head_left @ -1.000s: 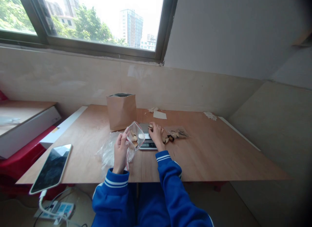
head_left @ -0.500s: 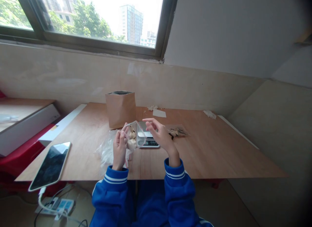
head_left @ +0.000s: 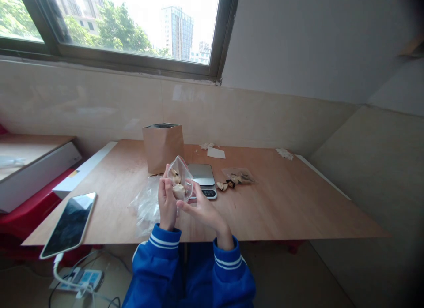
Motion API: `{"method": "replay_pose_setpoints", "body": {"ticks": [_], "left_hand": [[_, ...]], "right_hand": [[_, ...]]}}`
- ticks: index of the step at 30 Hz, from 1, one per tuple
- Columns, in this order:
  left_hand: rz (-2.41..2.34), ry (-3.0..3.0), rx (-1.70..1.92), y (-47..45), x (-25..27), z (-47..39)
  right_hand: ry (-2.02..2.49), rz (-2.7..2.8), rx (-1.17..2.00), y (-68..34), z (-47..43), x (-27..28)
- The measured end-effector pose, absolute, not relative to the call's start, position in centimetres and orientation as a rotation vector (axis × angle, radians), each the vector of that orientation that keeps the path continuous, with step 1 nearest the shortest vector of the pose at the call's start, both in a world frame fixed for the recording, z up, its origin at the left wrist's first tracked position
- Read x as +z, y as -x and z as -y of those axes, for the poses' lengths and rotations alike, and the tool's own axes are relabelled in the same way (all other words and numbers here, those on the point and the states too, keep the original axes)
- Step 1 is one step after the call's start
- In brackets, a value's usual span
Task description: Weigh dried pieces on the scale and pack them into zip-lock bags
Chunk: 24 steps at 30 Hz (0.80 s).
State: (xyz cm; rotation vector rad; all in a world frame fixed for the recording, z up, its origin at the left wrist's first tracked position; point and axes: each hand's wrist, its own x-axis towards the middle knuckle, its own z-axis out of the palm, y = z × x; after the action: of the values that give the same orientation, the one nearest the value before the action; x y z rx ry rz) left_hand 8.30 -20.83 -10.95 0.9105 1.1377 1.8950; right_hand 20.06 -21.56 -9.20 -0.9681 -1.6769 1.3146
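A small clear zip bag (head_left: 190, 170) with several pale, dark-edged pieces (head_left: 179, 191) inside, possibly dried mushroom slices, is held up above the table's front part. My left hand (head_left: 167, 202) is closed on its left side. At the bag's lower right, my right hand (head_left: 202, 209) has its fingers against the side and its thumb below, holding it from there. Just behind the hands is a kitchen scale (head_left: 201, 174) with a lit display, its lower left hidden. Two or so similar loose pieces (head_left: 221, 185) lie right of the scale, beside another filled clear bag (head_left: 247, 175).
A brown paper pouch (head_left: 163, 149) stands upright with its top open behind the bag. Crumpled clear plastic bags (head_left: 145, 204) lie to the left. A phone (head_left: 69, 226) with a cable overhangs the table's left front edge. A white card (head_left: 216, 153) lies near the wall.
My right hand has come down and left from above the scale onto the bag's right side. The bag's mouth looks narrower. The scale and the loose pieces are now less covered.
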Motion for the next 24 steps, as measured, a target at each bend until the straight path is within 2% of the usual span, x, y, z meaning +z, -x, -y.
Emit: {"method": "replay_pose_setpoints", "body": {"ticks": [8, 17, 24], "left_hand": [[-1.064, -1.068, 1.826, -9.2, -11.2, 21.2], [-1.135, -1.101, 1.919, -7.0, -12.6, 19.6], [-1.205, -1.117, 1.669, -5.0, -13.4, 19.3]], "right_hand": [[0.984, 1.502, 0.987, -19.1, 20.5, -9.2], [0.96, 1.393, 0.996, -21.2, 20.0, -10.1], [1.018, 1.483, 0.959, -22.2, 20.0, -10.6]]}}
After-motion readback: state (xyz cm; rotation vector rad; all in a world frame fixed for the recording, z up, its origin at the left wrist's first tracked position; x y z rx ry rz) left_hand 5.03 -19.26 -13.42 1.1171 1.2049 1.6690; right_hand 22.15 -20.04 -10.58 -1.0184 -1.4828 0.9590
